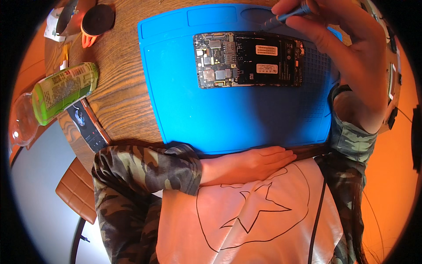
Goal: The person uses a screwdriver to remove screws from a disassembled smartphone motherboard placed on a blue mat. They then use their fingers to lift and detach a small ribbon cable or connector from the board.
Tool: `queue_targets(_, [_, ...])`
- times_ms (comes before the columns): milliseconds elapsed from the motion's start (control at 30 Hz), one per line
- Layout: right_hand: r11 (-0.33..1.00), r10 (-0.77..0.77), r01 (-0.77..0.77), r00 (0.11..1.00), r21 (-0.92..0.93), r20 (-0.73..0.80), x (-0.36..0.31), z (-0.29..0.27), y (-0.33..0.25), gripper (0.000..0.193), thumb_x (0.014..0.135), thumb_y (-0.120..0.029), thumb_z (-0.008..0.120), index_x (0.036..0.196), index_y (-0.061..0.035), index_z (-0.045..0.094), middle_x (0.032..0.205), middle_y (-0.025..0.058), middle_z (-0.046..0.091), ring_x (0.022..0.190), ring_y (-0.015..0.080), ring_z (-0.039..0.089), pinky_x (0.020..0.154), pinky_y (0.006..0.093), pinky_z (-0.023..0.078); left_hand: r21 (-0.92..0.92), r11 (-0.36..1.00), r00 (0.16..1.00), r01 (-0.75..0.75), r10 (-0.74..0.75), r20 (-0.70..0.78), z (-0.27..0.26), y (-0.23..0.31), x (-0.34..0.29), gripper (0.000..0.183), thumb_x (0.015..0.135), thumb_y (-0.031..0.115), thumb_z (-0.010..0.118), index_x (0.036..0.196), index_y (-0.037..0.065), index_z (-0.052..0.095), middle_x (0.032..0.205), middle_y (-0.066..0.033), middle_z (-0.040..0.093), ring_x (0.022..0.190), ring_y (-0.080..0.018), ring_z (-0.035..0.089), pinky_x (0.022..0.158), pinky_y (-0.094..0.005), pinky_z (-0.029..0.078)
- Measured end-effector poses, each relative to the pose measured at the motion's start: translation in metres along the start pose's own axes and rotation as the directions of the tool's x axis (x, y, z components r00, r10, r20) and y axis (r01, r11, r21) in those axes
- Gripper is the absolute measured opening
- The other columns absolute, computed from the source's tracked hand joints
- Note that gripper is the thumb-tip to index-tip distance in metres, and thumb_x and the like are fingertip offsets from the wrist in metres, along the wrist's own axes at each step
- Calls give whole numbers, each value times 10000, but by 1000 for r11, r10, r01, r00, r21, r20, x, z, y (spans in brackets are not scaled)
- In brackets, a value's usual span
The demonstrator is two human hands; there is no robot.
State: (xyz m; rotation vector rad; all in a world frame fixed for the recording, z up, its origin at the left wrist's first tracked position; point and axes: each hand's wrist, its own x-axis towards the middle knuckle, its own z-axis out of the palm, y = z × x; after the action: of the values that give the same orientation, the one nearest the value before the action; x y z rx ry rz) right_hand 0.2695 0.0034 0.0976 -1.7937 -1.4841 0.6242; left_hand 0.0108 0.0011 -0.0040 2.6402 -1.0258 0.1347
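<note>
An opened smartphone (246, 83) lies crosswise on the blue work mat (198, 119). Its bare circuit board (215, 62) is at the left, and the black battery (281, 59) with white labels fills most of the rest. Above its far edge, my right hand (351, 46) grips a dark screwdriver (288, 15) between thumb and fingers. The slanted shaft points down and left, its tip near the phone's upper edge; I cannot tell whether it touches. My left hand (259, 160) rests against the mat's near edge in front of my shirt, fingers stretched out and holding nothing.
Left of the mat, a green-labelled plastic bottle (66, 90) lies on its side beside another phone (87, 124) with a lit screen. Farther back stand a round black-topped object (98, 20) with orange parts and a brush (65, 55). A brown chair (77, 189) is below the table.
</note>
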Motion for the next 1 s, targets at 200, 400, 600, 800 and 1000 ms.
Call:
queue_targets(200, [966,-205,222,970,131,-127,3,16,20,137,826,56,809,838,20,677,784,41,660,717,82,679,611,189,533,-42,999,1000,-2,1,-19,-2,-2,-2,622,956,155,465,1531,-72,392,1626,-167,372,1506,-261,368,1241,-372,296])
queue_targets(400, [964,-179,206,970,167,-163,1,25,24,202,836,46,814,782,-1,625,748,48,672,681,75,693,569,170,534,-49,999,1000,-10,10,-2,-4,-3,-1,626,951,146,465,1532,-74,391,1624,-169,372,1502,-262,373,1241,-367,299])
queue_targets(600, [958,-176,226,949,177,-261,4,35,21,231,848,54,797,802,-19,582,714,37,664,591,48,650,511,164,495,-67,998,1000,2,-3,-18,-3,-2,1,642,934,149,475,1524,-89,393,1620,-180,375,1498,-268,378,1236,-368,306])
queue_targets(800, [942,-102,199,937,269,-334,4,46,24,271,859,66,777,799,-41,535,696,26,635,564,37,616,483,173,470,-69,998,1000,6,-6,12,-3,-3,1,647,946,153,475,1539,-82,369,1625,-175,366,1504,-265,365,1235,-364,305])
queue_targets(1000, [902,63,19,983,431,-175,7,33,4,139,908,69,725,913,13,597,764,32,631,610,56,611,523,185,486,-12,1000,999,-25,25,28,-5,-5,-1,653,942,157,476,1540,-81,367,1632,-173,355,1507,-265,361,1238,-368,298])
